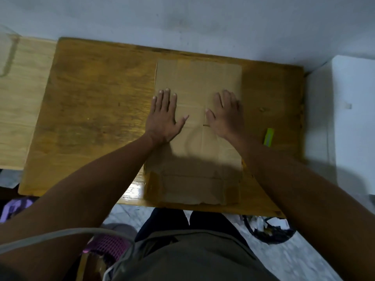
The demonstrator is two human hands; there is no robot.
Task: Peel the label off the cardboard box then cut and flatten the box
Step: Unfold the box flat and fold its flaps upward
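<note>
The brown cardboard box (197,78) lies flat on the wooden table (91,98), stretching from the table's far side to its near edge. My left hand (163,116) presses palm-down on the cardboard's left side, fingers straight. My right hand (226,115) presses palm-down on its right side, fingers spread. Brown tape shows on the cardboard's near end. No label is visible on it.
A yellow-green utility knife (268,137) lies on the table to the right of my right forearm. A lighter wooden surface (20,98) adjoins on the left, a white block (353,118) on the right. A dark bag of scraps (267,230) sits on the floor.
</note>
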